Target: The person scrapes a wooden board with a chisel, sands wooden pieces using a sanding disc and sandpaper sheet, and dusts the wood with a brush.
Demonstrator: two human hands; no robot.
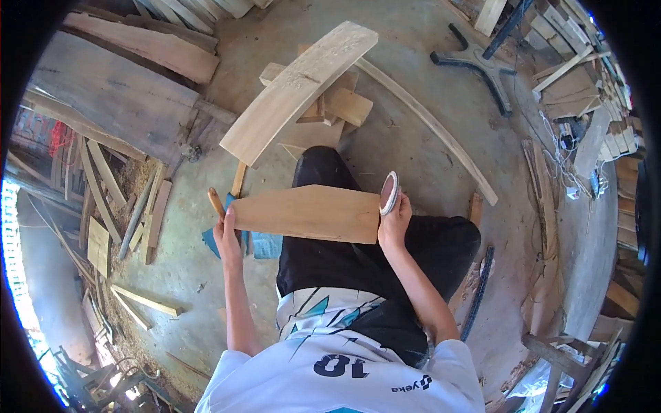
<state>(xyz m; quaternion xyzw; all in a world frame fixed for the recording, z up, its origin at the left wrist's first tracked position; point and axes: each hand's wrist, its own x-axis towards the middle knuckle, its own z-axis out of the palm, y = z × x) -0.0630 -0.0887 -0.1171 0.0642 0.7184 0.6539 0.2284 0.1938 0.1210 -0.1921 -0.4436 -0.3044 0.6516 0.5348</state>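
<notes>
Holding board [310, 214] over the legs [441, 251]: left grip [230, 230] pinching one end, right grip [394, 219] clasping a disc [390, 192] at the other. Steadiest with both ends evenly supported.

**Even Light, Burnt-Out Rim Near Nine O'Clock**

I had a bright, mostly even feed, with only soft shading on the floor [186, 261]. Between eight and nine o'clock, strong light at the rim burned out to blue-white and drowned the detail there; smaller blue flecks glinted near two and four. At six, the white shirt [275, 385] came through very pale, while the black trousers [441, 255] swallowed most of their folds. My lens drew a round field with black corners, and the grey slab [595, 241] at three curved along its edge. The held board [310, 215], at centre, looked reasonably sharp.
</notes>
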